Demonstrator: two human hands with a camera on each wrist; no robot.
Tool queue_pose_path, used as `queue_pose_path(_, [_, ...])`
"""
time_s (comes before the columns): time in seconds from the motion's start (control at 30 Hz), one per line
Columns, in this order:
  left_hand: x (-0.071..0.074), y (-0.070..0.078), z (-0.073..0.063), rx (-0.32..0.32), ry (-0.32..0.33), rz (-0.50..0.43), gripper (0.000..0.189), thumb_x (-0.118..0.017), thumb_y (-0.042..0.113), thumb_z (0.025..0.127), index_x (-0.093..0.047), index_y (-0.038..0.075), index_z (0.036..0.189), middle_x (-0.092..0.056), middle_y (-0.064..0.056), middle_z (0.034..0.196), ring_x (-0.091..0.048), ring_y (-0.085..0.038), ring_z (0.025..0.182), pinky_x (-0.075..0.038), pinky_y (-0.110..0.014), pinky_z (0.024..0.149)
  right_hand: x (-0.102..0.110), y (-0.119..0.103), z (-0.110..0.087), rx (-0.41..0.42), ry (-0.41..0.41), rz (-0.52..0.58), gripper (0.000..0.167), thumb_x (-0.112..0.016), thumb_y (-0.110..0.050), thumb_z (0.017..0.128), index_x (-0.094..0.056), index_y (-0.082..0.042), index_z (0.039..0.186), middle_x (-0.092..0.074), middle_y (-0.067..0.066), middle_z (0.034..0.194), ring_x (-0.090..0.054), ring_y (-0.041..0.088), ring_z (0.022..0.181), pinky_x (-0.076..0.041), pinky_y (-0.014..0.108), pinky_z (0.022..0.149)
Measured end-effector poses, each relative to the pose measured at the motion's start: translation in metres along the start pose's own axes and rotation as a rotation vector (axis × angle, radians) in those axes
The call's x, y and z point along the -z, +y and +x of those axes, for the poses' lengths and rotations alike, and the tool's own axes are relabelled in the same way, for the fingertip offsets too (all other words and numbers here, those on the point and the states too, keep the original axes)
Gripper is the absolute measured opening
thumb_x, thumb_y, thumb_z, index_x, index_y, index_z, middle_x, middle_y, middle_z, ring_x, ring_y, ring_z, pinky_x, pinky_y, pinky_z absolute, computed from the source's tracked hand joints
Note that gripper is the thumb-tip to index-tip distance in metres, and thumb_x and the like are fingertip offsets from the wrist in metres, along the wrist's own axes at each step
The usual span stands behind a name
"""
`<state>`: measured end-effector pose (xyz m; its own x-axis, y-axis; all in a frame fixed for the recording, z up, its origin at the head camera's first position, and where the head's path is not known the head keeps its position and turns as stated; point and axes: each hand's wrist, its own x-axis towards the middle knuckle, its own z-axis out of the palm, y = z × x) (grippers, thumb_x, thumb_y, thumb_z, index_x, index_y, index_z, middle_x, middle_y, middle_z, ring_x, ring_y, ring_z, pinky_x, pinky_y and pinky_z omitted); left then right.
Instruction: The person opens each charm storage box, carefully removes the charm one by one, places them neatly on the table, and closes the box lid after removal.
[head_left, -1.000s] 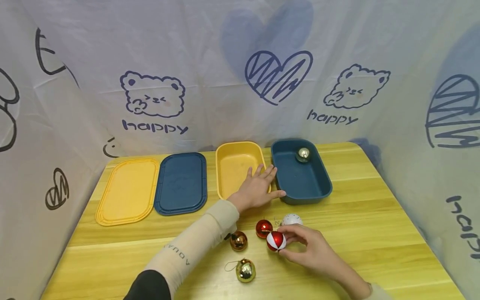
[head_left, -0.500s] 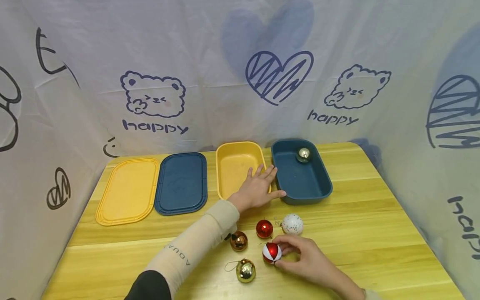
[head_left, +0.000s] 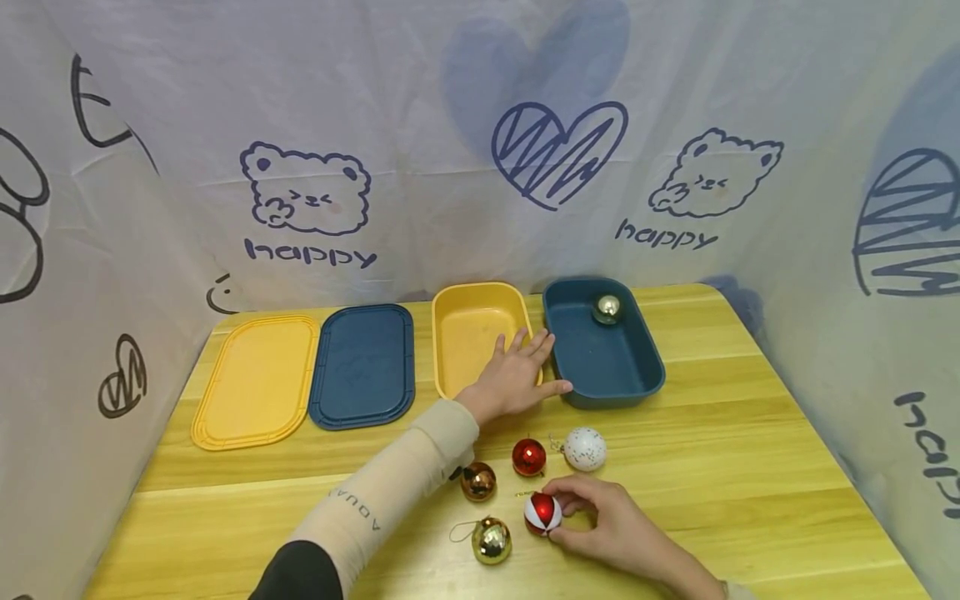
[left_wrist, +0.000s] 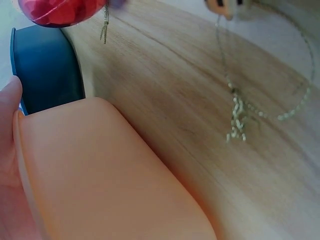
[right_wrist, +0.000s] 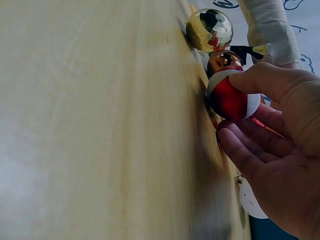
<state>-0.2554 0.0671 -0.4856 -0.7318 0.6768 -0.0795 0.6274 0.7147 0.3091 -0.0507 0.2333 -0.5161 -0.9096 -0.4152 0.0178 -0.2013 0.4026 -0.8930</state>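
Note:
Between its thumb and fingers my right hand (head_left: 611,521) pinches a red-and-white Christmas ball (head_left: 542,511), low at the tabletop. In the right wrist view the thumb lies across the ball's (right_wrist: 230,97) upper side. My left hand (head_left: 513,379) lies over the near right rim of the yellow box (head_left: 480,333), fingers spread and straight, their tips close to the blue box (head_left: 596,362). Around the right hand are a red ball (head_left: 528,457), a white speckled ball (head_left: 585,449), a copper ball (head_left: 478,482) and a faceted gold ball (head_left: 491,541).
A shiny pale gold ball (head_left: 607,309) sits at the far end inside the blue box. Left of the boxes lie a blue lid (head_left: 362,367) and a yellow lid (head_left: 255,383). A printed cloth (head_left: 435,208) hangs behind the table and along its sides.
My right hand has drawn the red-and-white ball toward me and slightly left, away from the red ball, uncovering the white speckled ball. My left hand has stayed still.

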Motion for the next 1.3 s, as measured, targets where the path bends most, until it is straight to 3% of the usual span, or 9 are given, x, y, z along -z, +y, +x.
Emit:
queue_pose_path(0.93, [-0.0015,0.0014,-0.0008,0.011,0.0,-0.006,0.091,-0.042,0.072,0.103,-0.022,0.013,0.17,-0.02,-0.007,0.177,-0.017,-0.04,0.164,-0.012,-0.065,0.13,-0.002,0.0001,-0.0026,0.027,0.014,-0.057,0.044,-0.085,-0.018,0.089,-0.069,-0.014,0.13,-0.075,0.002,0.119,-0.07,0.007,0.098,-0.061,0.029,0.088])
queue_pose_path(1.3, [-0.0025,0.0003,-0.0008,0.011,0.001,-0.003,0.091,-0.042,0.072,0.104,-0.022,0.013,0.17,-0.019,-0.007,0.177,-0.016,-0.04,0.164,-0.014,-0.065,0.13,-0.0007,-0.0036,-0.0041,-0.01,0.003,-0.055,0.046,-0.085,-0.022,0.09,-0.069,-0.014,0.132,-0.074,0.002,0.121,-0.069,0.006,0.099,-0.06,0.029,0.089])
